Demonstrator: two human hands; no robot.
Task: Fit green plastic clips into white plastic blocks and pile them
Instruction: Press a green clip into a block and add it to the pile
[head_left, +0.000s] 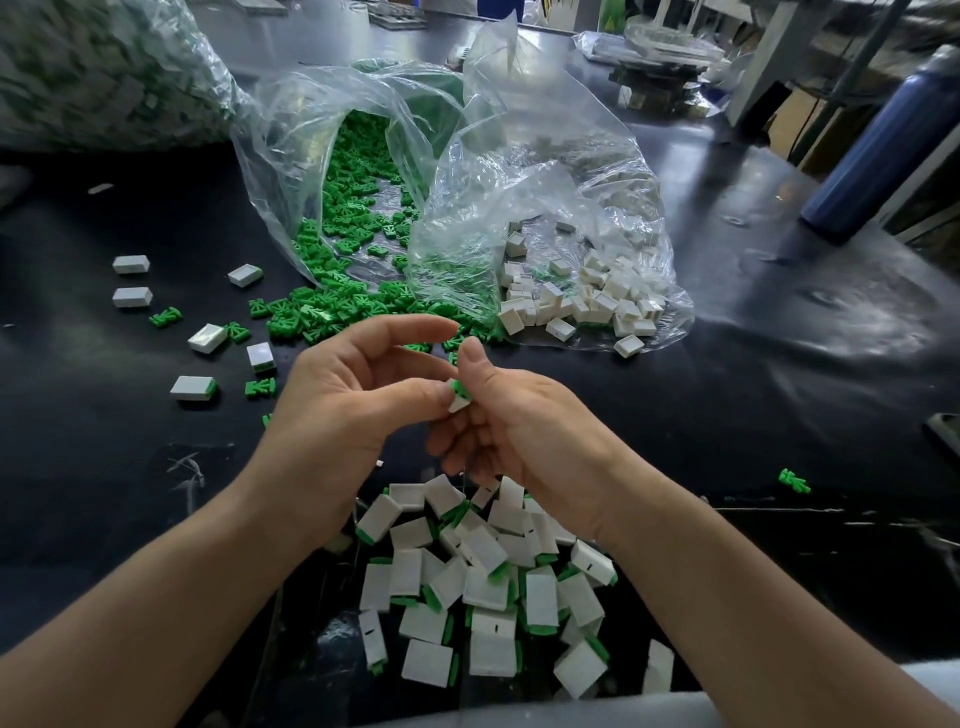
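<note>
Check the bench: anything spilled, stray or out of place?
Green clips have spilled out of the open bag onto the table. One clip lies alone at far right. Several white blocks lie scattered on the left, apart from the main pile. Nothing looks broken.

Small-parts assembly workshop: black bench (727, 374), clear bags (519, 171) spilling green clips (348, 208) and white blocks (597, 301) across its middle, heap of fitted blocks (483, 577) at the near edge, grey metal frames (779, 62) beyond the far right corner.
</note>
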